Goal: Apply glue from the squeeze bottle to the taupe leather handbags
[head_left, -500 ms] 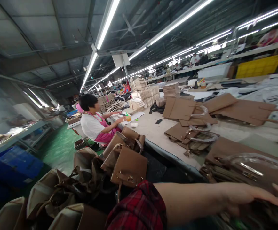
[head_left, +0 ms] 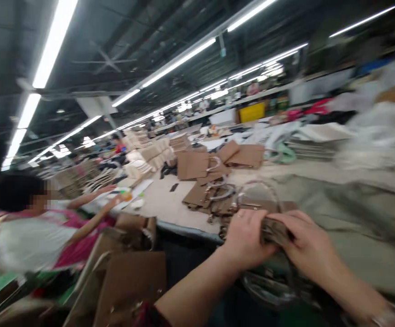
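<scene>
Low at the table's front edge, my left hand (head_left: 247, 238) and my right hand (head_left: 306, 245) are side by side, both closed on the edge of a brown handbag (head_left: 275, 230). A clear-wrapped handle (head_left: 268, 297) hangs below my hands. Just beyond my fingers rises another plastic-wrapped handle (head_left: 257, 184), over more brown bag material. A pile of brown handbags (head_left: 199, 195) with metal fittings and wrapped handles lies farther along the table, to the left of my hands. Motion blur hides finer detail of the held bag.
A co-worker in a pink apron (head_left: 81, 231) reaches over the table (head_left: 163, 206) at left. Standing brown bags (head_left: 132, 277) fill the space below its edge. Greenish-grey cloth (head_left: 320, 204) lies at right; stacked pale pieces (head_left: 152, 154) stand farther back.
My view has swung right and closer to the table. My left hand, earlier stretched over a bag at the far right, is now mid-view gripping a handbag. My right hand is now in view beside it.
</scene>
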Action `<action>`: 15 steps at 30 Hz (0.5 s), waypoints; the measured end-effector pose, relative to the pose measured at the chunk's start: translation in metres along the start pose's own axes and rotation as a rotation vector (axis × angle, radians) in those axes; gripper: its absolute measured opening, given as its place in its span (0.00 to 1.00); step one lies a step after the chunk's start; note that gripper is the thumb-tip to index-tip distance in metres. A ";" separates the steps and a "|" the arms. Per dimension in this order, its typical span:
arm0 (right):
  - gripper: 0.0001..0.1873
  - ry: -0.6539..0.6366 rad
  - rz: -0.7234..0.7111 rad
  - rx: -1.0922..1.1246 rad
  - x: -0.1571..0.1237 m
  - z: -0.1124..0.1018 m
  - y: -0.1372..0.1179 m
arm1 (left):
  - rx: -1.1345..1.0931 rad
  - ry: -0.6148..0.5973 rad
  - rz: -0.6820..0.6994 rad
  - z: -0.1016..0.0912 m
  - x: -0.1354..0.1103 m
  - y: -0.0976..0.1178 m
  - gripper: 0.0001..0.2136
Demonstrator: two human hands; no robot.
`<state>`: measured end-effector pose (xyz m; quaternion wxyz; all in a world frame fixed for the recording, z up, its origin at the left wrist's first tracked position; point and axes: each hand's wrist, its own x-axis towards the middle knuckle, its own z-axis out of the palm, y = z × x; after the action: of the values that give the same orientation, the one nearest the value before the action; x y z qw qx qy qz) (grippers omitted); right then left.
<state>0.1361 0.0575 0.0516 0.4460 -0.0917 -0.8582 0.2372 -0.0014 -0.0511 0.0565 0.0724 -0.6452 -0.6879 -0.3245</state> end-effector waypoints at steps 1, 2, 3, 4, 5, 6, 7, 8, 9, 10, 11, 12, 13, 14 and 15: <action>0.19 -0.021 0.041 -0.016 0.002 -0.002 -0.006 | -0.023 0.014 -0.045 -0.004 0.005 0.002 0.25; 0.17 -0.038 0.103 -0.038 0.007 -0.002 -0.011 | -0.062 0.013 -0.121 -0.009 0.012 0.002 0.23; 0.16 -0.050 0.163 -0.064 0.012 -0.001 -0.015 | -0.115 -0.022 -0.191 -0.015 0.019 -0.001 0.22; 0.14 -0.054 0.202 -0.088 0.019 0.001 -0.017 | -0.161 -0.061 -0.237 -0.020 0.027 -0.005 0.22; 0.15 -0.065 0.222 -0.108 0.025 0.003 -0.019 | -0.180 -0.109 -0.259 -0.024 0.035 -0.009 0.22; 0.15 -0.079 0.243 -0.124 0.030 0.005 -0.019 | -0.189 -0.162 -0.257 -0.026 0.043 -0.013 0.19; 0.14 -0.111 0.265 -0.151 0.035 0.006 -0.020 | -0.184 -0.200 -0.252 -0.028 0.049 -0.016 0.13; 0.12 -0.141 0.266 -0.177 0.038 0.005 -0.021 | -0.180 -0.232 -0.236 -0.029 0.053 -0.017 0.07; 0.10 -0.161 0.257 -0.201 0.039 0.003 -0.023 | -0.174 -0.252 -0.215 -0.029 0.056 -0.017 0.02; 0.08 -0.166 0.239 -0.219 0.039 -0.002 -0.025 | -0.169 -0.264 -0.200 -0.030 0.058 -0.016 0.02; 0.07 -0.153 0.213 -0.224 0.037 -0.009 -0.027 | -0.169 -0.272 -0.194 -0.030 0.060 -0.015 0.04; 0.08 -0.127 0.181 -0.213 0.033 -0.019 -0.028 | -0.177 -0.286 -0.198 -0.031 0.061 -0.015 0.05; 0.11 -0.086 0.146 -0.189 0.028 -0.031 -0.029 | -0.193 -0.301 -0.215 -0.034 0.063 -0.015 0.05; 0.17 -0.040 0.107 -0.155 0.020 -0.046 -0.028 | -0.215 -0.321 -0.238 -0.037 0.066 -0.015 0.05; 0.21 0.008 0.059 -0.125 0.011 -0.062 -0.024 | -0.244 -0.334 -0.267 -0.041 0.070 -0.017 0.06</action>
<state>0.1817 0.0604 0.1017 0.4354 -0.1455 -0.8666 0.1957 -0.0411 -0.0141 0.1189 -0.1643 -0.5971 -0.7254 -0.3005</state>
